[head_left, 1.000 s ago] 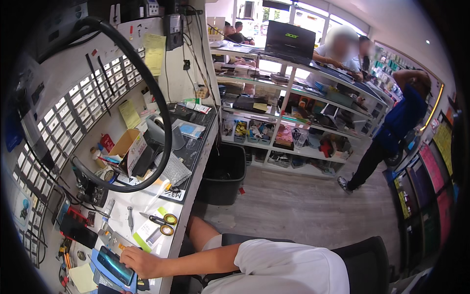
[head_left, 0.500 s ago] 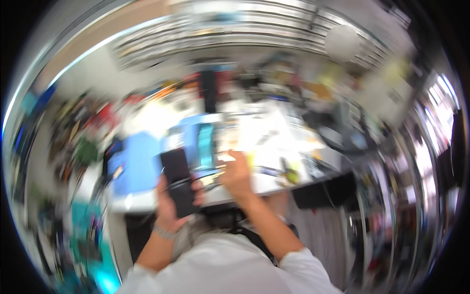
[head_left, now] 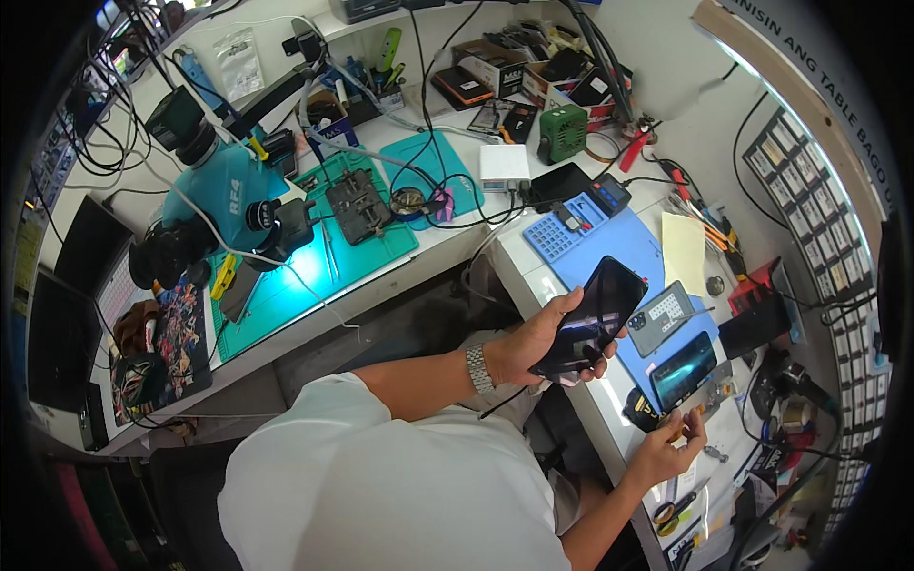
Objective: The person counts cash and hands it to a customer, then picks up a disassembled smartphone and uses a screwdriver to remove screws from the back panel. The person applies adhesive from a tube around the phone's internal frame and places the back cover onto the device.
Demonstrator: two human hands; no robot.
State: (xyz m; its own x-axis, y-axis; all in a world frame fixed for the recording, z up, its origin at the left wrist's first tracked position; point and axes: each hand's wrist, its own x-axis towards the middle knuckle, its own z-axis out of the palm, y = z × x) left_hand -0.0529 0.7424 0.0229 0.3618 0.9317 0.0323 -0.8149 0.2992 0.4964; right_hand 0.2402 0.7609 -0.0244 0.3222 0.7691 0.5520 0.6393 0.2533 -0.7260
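My left hand (head_left: 528,350), a metal-band watch on its wrist, is closed around a black smartphone (head_left: 592,328) with a glossy, reflecting face. The phone is tilted above the near edge of the right-hand bench. Farther to the right, my right hand (head_left: 666,452) has its fingers pinched together. Something small and orange (head_left: 678,435) shows at its fingertips, too small to name. Just beyond those fingers, a second smartphone (head_left: 684,369) lies on the blue mat (head_left: 617,249), and a grey phone back panel (head_left: 661,319) rests beside it.
A teal microscope (head_left: 224,195) stands over a green mat (head_left: 371,249) on the left bench, with a metal fixture (head_left: 360,206) on that mat. Cables hang across the bench corner. Scissors (head_left: 666,514) lie near my right forearm. A green box-shaped device (head_left: 562,133) stands at the back.
The view has swung left, bringing the microscope bench into sight, and is now sharp instead of blurred. The smartphone remains in my left hand. My right hand is now farther from it.
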